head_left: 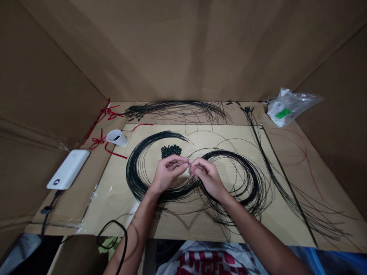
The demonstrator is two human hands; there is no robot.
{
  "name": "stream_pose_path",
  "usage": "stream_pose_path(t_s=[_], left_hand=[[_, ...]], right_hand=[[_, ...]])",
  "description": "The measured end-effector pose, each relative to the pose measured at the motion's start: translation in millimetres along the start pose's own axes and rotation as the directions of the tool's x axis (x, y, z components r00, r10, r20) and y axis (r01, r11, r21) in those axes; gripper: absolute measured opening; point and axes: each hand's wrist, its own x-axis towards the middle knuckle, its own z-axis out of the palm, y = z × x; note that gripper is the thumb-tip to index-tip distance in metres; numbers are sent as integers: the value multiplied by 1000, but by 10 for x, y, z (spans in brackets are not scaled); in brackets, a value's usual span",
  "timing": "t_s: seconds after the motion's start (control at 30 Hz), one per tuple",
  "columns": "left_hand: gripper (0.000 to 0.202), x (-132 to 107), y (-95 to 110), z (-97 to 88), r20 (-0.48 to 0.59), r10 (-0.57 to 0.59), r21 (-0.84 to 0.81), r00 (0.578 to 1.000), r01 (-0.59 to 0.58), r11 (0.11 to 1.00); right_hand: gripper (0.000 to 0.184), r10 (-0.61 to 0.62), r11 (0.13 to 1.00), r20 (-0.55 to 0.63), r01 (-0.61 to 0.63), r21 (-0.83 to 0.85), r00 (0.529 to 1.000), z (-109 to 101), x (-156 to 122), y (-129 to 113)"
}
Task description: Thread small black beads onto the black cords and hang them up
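My left hand [170,172] and my right hand [207,176] meet above the middle of a pale board [200,229], fingertips pinched close together. Each pinch seems to hold a thin black wire, though the fingers hide the exact end. Large loose coils of thin black wire [134,172] curve around both hands and pass under my wrists. A small heap of black connector-like pieces [171,151] lies just beyond my left hand, not touching it.
Another wire bundle [174,109] lies at the back, and a long one [275,172] runs down the right. A white cup [117,137] lies tipped on its side near red cord [107,112]. A white power bank [68,169] with a black cable sits left; a plastic bag [289,107] sits back right. Cardboard walls [183,46] surround the board.
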Motion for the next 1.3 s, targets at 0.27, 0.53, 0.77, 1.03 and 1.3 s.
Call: stream_pose_path(t_s=[0.27,0.53,0.77,1.03,1.3], left_hand=[[32,-3,2,8,-2,-5,14,1000,5,1000],[31,-5,1,-1,-1,-9,18,1000,9,1000],[31,-3,28,-9,57,-17,42,998,15,999],[30,-1,29,-16,65,-53,30,997,51,998],[30,-2,7,-27,65,-46,23,997,45,999]], right_hand=[[13,-9,1000,-4,8,-1,1000,8,-2,-26],[13,-21,1000,4,21,-15,1000,-4,4,-7],[13,-1,1000,-12,1,-11,1000,5,1,-18],[13,-9,1000,-9,9,-22,1000,1,4,-38],[11,-16,1000,-8,16,-20,1000,0,6,-18]])
